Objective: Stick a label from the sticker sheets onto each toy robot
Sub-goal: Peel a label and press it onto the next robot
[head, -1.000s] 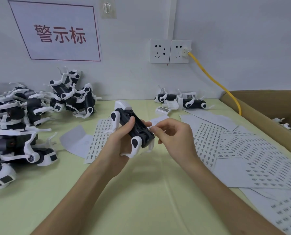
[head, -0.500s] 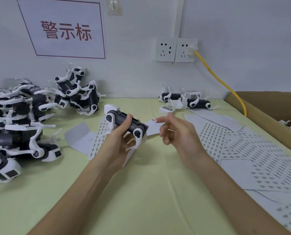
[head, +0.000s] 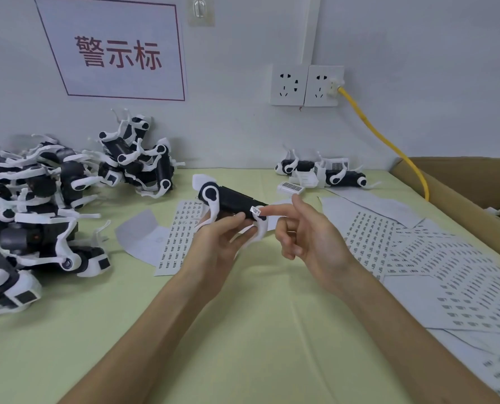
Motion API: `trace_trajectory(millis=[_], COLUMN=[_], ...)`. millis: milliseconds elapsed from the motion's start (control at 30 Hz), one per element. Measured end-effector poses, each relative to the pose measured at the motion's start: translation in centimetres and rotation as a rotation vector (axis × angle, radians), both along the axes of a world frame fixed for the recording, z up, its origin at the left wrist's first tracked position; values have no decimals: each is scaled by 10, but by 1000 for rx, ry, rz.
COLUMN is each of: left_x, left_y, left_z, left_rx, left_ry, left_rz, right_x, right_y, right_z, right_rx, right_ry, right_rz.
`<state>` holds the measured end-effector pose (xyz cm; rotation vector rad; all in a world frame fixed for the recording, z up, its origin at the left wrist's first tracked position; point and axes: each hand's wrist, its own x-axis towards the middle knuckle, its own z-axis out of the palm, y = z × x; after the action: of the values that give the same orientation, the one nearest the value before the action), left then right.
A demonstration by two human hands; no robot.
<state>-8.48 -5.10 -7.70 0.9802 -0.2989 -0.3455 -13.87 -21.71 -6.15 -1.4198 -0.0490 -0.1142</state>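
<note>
Left hand (head: 218,243) gripping one toy robot (head: 231,204) above the table (head: 243,330); right hand (head: 307,237) loose, forefinger pressing a label (head: 255,211) onto it. Right of that robot, sticker sheets (head: 418,258); left, a big pile (head: 39,205), probably unlabelled; beyond, two robots (head: 321,173).

A black-bodied plastic toy robot with white legs (head: 231,201) lies sideways in the left hand (head: 213,246), a small white barcode label (head: 255,211) on its right end; printed white sticker sheets (head: 435,258) lie flat right of the right hand (head: 310,237).
</note>
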Motion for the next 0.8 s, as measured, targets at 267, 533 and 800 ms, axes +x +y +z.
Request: trace_trajectory(millis=[267, 533, 800], left_x=[-3, -3, -5], left_y=[0, -2, -2], left_z=[0, 0, 5], left_rx=[59, -31, -88], left_ry=[-109, 10, 25], left_rz=[-18, 33, -26], right_x=[-2, -4, -6], right_y=[5, 8, 7], right_z=[2, 1, 5], right_rx=[-124, -156, -60], right_ry=[-68, -127, -149], right_rz=[-16, -104, -199])
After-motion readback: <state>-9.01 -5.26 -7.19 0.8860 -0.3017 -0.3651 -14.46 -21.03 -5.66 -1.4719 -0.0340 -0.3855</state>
